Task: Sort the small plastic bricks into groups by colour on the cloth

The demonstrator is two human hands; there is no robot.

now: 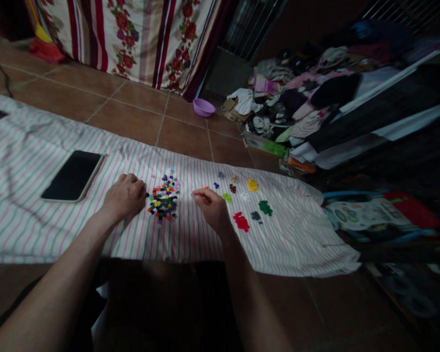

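Observation:
My left hand (124, 196) rests on the striped cloth with its fingers curled, at the left edge of a mixed pile of small coloured pieces (164, 200). Whatever may be under those fingers is hidden. To the right of the pile, my right hand (211, 209) is closed in a pinch, and anything between the fingertips is too small to make out. Beyond it lie small groups of one colour each: red pieces (241, 221), lime green pieces (227, 197), dark green pieces (266, 208), yellow pieces (253, 185), white pieces (245, 196), grey pieces (256, 216) and brown pieces (232, 188).
A phone (73, 176) lies on the striped cloth (297, 234) left of my hands. Past the cloth, a purple bowl (204, 108) stands on the tiled floor near a flowered curtain (132, 39). Clothes (300, 93) are heaped at the back right.

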